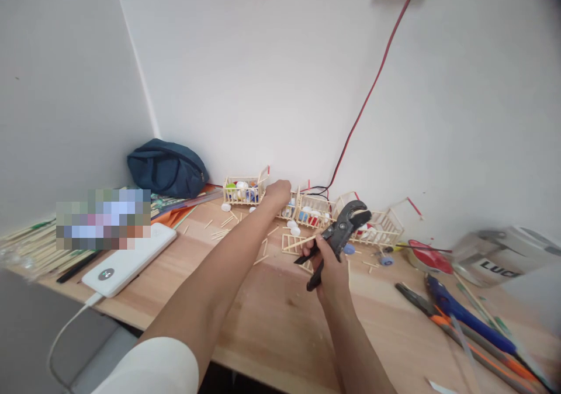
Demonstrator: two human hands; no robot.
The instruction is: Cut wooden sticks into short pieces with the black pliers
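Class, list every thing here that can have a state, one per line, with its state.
Right hand: closed round the cutters.
Cutters: handles spread.
Left hand: stretched out to the stick carts, grip hidden.
Stick carts: upright, filled with caps.
Power bank: lying flat, cable plugged in.
Pouch: lying by the wall.

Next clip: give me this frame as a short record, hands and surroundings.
setting: light wooden table in a white-walled corner
left hand: stretched to the back, among small crates of thin wooden sticks; grip hidden
right hand: closed round black metal cutting pliers, jaws open
beside it: flat ladder-shaped stick frame, loose sticks
left of arms: dark blue fabric pouch, white power bank
right of arms: blue-handled tool, red round lid
wall: red cable
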